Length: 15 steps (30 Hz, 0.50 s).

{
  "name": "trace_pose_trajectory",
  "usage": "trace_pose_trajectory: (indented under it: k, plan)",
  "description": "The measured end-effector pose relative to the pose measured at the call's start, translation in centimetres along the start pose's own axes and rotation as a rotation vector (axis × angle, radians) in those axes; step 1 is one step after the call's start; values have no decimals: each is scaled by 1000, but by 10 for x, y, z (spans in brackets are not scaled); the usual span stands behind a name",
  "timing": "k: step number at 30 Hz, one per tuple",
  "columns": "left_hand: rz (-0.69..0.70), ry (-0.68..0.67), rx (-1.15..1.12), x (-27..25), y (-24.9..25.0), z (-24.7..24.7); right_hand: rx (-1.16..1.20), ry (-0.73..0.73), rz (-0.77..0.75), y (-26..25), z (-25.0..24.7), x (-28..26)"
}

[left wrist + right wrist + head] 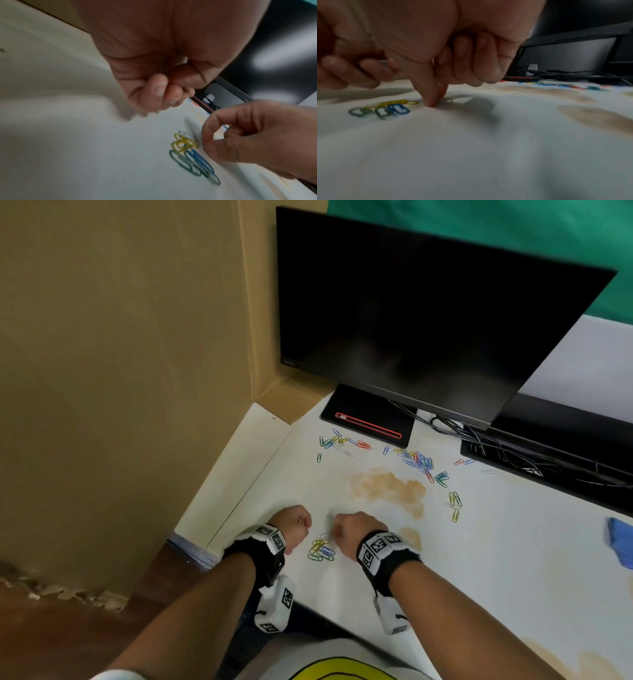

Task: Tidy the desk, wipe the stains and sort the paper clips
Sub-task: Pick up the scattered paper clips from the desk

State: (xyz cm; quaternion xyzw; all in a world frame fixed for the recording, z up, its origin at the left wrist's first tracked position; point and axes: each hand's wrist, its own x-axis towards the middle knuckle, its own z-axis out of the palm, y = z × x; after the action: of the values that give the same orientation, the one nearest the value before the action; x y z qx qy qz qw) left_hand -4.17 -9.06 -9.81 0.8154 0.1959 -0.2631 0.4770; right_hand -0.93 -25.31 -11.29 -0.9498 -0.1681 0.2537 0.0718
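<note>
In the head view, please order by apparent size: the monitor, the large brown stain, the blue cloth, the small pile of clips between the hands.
1. monitor
2. large brown stain
3. and 4. blue cloth, cut by the frame edge, and small pile of clips: unsure, they look similar.

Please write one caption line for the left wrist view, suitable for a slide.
Right hand pinches a pale paper clip beside a small group of yellow, blue and green clips on the white desk.

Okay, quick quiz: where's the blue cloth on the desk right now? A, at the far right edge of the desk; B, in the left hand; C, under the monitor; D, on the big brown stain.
A: the blue cloth lies at the right edge of the desk, apart from the brown stain and both hands.
</note>
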Motion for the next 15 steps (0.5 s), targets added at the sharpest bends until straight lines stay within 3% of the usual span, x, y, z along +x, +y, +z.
trace_pose_trajectory:
  k: [4,5,8,10,13,15]
  plan:
    - [74,14,230,-2,3,5,134,-127,30,7,-3,-5]
    - [98,24,319,-3,4,6,274,-143,79,8,-5,-8]
    - [151,25,568,-3,4,11,984,-153,340,10,-11,-11]
    - [154,16,650,-3,5,13,1216,-65,430,13,-16,-10]
    - [132,3,649,0,5,13,1253,1,384,16,-18,-11]
    - [133,8,614,1,4,13,1042,4,249,13,-15,-11]
